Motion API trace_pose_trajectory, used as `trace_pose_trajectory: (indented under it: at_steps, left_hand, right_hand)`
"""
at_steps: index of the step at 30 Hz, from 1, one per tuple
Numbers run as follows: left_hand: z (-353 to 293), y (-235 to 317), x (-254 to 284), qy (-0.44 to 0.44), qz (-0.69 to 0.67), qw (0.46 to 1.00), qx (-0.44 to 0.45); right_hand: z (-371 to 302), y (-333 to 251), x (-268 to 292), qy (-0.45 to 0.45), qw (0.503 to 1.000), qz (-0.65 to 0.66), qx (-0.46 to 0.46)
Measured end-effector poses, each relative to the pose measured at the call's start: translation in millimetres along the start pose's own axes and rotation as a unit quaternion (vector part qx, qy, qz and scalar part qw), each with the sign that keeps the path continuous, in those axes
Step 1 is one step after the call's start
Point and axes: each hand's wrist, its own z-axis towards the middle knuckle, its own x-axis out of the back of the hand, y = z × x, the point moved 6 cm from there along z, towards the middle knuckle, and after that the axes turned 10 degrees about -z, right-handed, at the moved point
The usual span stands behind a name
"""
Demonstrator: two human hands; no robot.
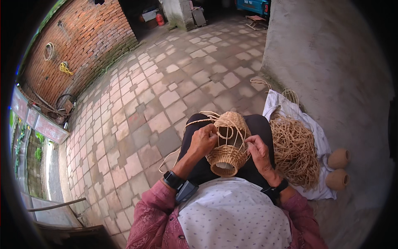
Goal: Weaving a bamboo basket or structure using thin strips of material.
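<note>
On my dark-trousered lap lies a woven straw basket (pixel 227 157), its round open end tilted toward me. Bare upright ribs span the gap between its lower woven band and the upper woven part (pixel 231 119). My left hand (pixel 203 142) is closed at the left of this gap, pinching a twisted straw cord (pixel 210 113) that loops over my left thigh and trails down beside it. At the basket's right side my right hand (pixel 258 153) is closed, thumb and fingertips together against the outer ribs; what lies between them is too small to make out.
To my right a heap of loose straw cord (pixel 293 151) lies on a white cloth sack (pixel 320 135). Two tan pots (pixel 338 179) stand beside it, near a grey wall (pixel 327 62). Paving bricks (pixel 137 120) cover the ground; a brick wall (pixel 83 41) rises at far left.
</note>
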Motion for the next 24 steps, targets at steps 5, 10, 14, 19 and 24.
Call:
trace_pose_trajectory:
  at_steps: [5,10,14,19,24]
  left_hand:
    - [-1,20,8,0.005,0.090,0.996,-0.029]
    - [-6,19,5,0.018,0.157,0.987,-0.015]
    - [-5,-9,8,-0.020,-0.170,0.983,0.065]
    - [-20,-28,14,-0.044,-0.424,0.892,0.152]
    - [-44,-23,45,0.095,0.047,0.993,0.057]
  right_hand:
    - [4,-2,1,0.009,1.000,0.019,-0.012]
    - [5,-3,0,0.006,0.999,0.007,-0.031]
    - [5,4,2,0.030,1.000,-0.001,-0.003]
    - [6,8,3,0.032,0.999,0.018,-0.016]
    - [7,4,3,0.021,1.000,0.013,-0.019]
